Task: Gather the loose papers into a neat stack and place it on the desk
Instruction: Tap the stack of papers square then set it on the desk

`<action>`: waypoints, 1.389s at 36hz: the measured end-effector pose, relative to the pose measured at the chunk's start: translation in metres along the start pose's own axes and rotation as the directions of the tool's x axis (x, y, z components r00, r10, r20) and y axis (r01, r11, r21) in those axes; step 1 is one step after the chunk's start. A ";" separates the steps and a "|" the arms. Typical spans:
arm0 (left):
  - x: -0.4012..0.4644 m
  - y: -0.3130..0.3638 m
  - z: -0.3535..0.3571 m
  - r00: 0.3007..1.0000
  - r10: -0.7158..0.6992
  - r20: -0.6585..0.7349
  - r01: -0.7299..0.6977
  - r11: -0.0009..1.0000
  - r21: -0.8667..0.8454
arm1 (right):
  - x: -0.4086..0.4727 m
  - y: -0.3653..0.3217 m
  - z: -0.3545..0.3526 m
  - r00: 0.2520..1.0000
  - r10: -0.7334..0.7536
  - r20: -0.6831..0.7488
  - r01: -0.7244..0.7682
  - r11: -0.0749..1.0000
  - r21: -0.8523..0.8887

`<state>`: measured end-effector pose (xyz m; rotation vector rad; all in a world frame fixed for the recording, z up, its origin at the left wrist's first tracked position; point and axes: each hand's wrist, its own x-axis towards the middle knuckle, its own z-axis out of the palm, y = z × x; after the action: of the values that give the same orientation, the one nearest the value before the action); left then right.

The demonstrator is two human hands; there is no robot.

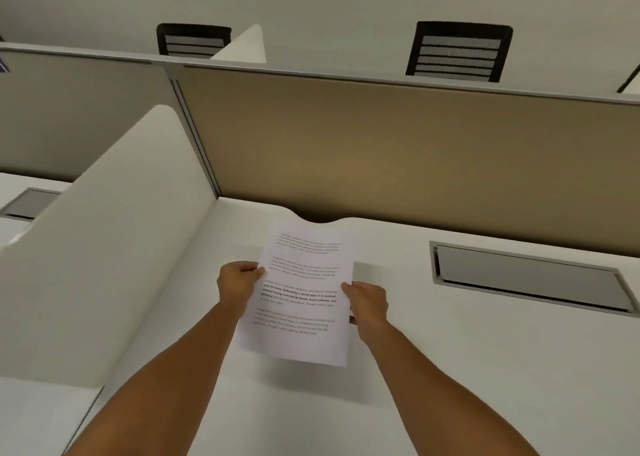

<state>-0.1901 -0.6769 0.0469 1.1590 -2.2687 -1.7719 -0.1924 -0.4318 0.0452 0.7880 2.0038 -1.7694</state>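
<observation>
White printed papers are held between our two hands above the pale desk, and their shadow falls on the surface under them. Our left hand pinches the left edge, with the thumb on top of the sheet. Our right hand closes on the right edge in the same way. The edges look aligned, so we cannot tell how many sheets there are. To the right, well apart, a grey cable hatch sits in the desk. Behind stands a tan partition.
</observation>
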 end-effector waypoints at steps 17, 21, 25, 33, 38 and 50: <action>0.129 -0.010 -0.066 0.991 0.016 -0.131 -0.005 0.997 0.082 | 0.064 -0.025 0.139 0.993 0.062 0.098 -0.056 0.997 -0.061; 0.154 -0.016 -0.071 0.990 0.010 -0.138 0.008 0.992 0.123 | 0.079 -0.026 0.161 0.992 0.082 0.097 -0.071 0.991 -0.111; 0.176 -0.022 -0.074 0.988 0.014 -0.156 0.011 0.987 0.158 | 0.096 -0.025 0.181 0.992 0.089 0.095 -0.072 0.983 -0.169; 0.204 -0.032 -0.073 0.985 0.028 -0.167 0.006 0.980 0.199 | 0.114 -0.018 0.202 0.995 0.085 0.045 -0.073 0.973 -0.219; 0.213 -0.038 -0.073 0.984 0.035 -0.175 0.001 0.979 0.202 | 0.118 -0.010 0.205 0.998 0.056 0.023 -0.049 0.969 -0.243; 0.220 -0.055 -0.071 0.982 0.047 -0.183 0.006 0.960 0.279 | 0.117 -0.007 0.209 0.999 -0.052 0.004 0.048 0.874 -0.484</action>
<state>-0.2876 -0.8644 -0.0630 1.2761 -2.4573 -1.2994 -0.3090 -0.6168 -0.0520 0.5801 2.3474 -1.1924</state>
